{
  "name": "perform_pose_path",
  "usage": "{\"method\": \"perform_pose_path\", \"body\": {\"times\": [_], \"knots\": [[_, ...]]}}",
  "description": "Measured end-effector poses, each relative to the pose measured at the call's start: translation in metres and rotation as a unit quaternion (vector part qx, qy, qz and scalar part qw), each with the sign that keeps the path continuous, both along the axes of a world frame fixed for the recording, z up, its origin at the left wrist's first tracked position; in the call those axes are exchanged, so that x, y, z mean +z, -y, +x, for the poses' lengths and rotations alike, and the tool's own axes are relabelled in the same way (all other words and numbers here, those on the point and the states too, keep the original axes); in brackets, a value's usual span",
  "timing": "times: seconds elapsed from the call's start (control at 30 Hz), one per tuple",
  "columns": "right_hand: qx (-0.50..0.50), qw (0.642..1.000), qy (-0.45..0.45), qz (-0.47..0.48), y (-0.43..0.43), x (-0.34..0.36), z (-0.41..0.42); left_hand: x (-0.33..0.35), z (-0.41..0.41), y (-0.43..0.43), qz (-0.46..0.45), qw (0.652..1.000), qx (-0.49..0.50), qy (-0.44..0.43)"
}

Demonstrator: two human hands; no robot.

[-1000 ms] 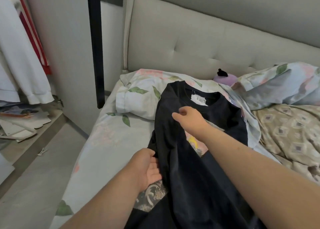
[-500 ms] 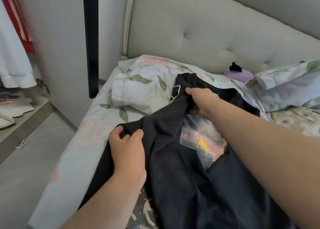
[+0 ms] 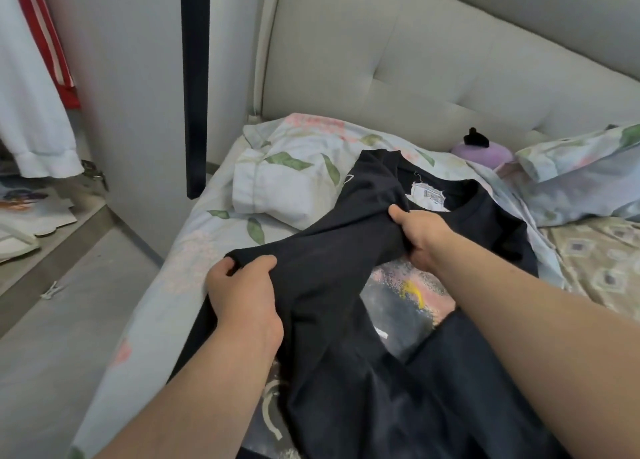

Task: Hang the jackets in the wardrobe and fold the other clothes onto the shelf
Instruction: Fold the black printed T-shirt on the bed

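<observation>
A black T-shirt [image 3: 346,320] lies across the bed, its collar with a white label toward the headboard and a pink and yellow print showing in the middle. My left hand [image 3: 244,294] grips a bunched fold of its left side near the bed's edge. My right hand [image 3: 420,238] grips the same fold close to the collar. The fabric stretches between both hands, lifted a little off the bed. At the far left the open wardrobe [image 3: 41,236] shows a hanging white garment [image 3: 31,112] with red stripes.
A floral pillow [image 3: 287,178] lies against the padded headboard [image 3: 433,70], and a second pillow [image 3: 581,178] sits at the right. A purple plush toy [image 3: 485,150] rests between them. A patterned blanket [image 3: 595,264] covers the right side. Papers clutter the wardrobe floor [image 3: 31,212].
Both hands took hold of the T-shirt's left side and pulled it up and across toward the middle. The collar label shows again. The view shifted slightly right.
</observation>
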State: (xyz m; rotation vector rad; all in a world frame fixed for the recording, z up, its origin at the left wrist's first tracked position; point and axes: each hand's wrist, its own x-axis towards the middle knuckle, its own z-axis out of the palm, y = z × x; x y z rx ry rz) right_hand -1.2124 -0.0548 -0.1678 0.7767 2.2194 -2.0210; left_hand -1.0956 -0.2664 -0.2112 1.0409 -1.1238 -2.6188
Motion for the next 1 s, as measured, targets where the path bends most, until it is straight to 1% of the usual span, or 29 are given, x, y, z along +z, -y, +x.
{"method": "perform_pose_path", "body": {"times": [0.03,0.1,0.17,0.2,0.27,0.3,0.33,0.4,0.47,0.53,0.57,0.63,0.73,0.77,0.8,0.83,0.9,0.93,0.97,1.0], "knots": [[-0.008,1.0,-0.015,-0.003,-0.002,-0.001,-0.001,-0.001,0.001,0.001,-0.007,1.0,0.009,0.007],[0.024,0.998,-0.02,-0.05,0.0,-0.003,0.001,-0.004,0.001,0.002,-0.016,1.0,-0.013,0.012],[0.076,0.991,-0.007,-0.11,0.005,-0.003,0.004,-0.005,0.001,0.006,-0.013,0.998,-0.057,-0.007],[0.094,0.988,-0.004,-0.125,0.006,-0.001,0.004,-0.006,-0.001,0.008,-0.017,0.997,-0.074,-0.029],[0.111,0.987,0.003,-0.118,0.008,0.003,0.002,-0.009,-0.004,0.012,-0.025,0.991,-0.102,-0.077],[0.124,0.987,0.012,-0.107,0.013,0.007,0.001,-0.009,-0.003,0.015,-0.016,0.988,-0.117,-0.095],[0.137,0.986,0.019,-0.097,0.018,0.013,-0.003,-0.008,-0.004,0.018,-0.002,0.986,-0.13,-0.107],[0.147,0.985,0.018,-0.09,0.033,0.025,-0.017,-0.009,-0.008,0.022,0.025,0.984,-0.139,-0.106],[0.149,0.983,0.002,-0.108,0.052,0.035,-0.033,-0.01,-0.01,0.027,0.076,0.986,-0.112,-0.093],[0.153,0.979,-0.034,-0.132,0.071,0.042,-0.046,-0.013,-0.013,0.031,0.13,0.984,-0.063,-0.104],[0.149,0.976,-0.053,-0.148,0.079,0.043,-0.05,-0.015,-0.014,0.032,0.134,0.984,-0.043,-0.111],[0.138,0.975,-0.069,-0.159,0.087,0.038,-0.058,-0.018,-0.014,0.031,0.102,0.988,-0.028,-0.115],[0.105,0.987,-0.05,-0.111,0.091,0.027,-0.065,-0.027,-0.016,0.028,0.008,0.994,-0.039,-0.099],[0.09,0.993,-0.053,-0.062,0.092,0.026,-0.066,-0.029,-0.017,0.027,-0.006,0.994,-0.05,-0.095],[0.094,0.994,-0.054,0.001,0.094,0.025,-0.067,-0.029,-0.018,0.027,0.001,0.994,-0.062,-0.095],[0.125,0.989,-0.042,0.067,0.097,0.026,-0.067,-0.029,-0.018,0.027,0.017,0.992,-0.075,-0.097],[0.221,0.96,0.023,0.168,0.106,0.027,-0.063,-0.027,-0.02,0.029,0.037,0.991,-0.093,-0.094],[0.248,0.948,0.056,0.191,0.109,0.026,-0.064,-0.028,-0.021,0.031,0.043,0.99,-0.094,-0.093],[0.244,0.948,0.074,0.189,0.111,0.027,-0.065,-0.028,-0.022,0.033,0.055,0.99,-0.088,-0.093],[0.218,0.961,0.079,0.151,0.112,0.03,-0.068,-0.027,-0.022,0.034,0.074,0.99,-0.077,-0.093]]}}
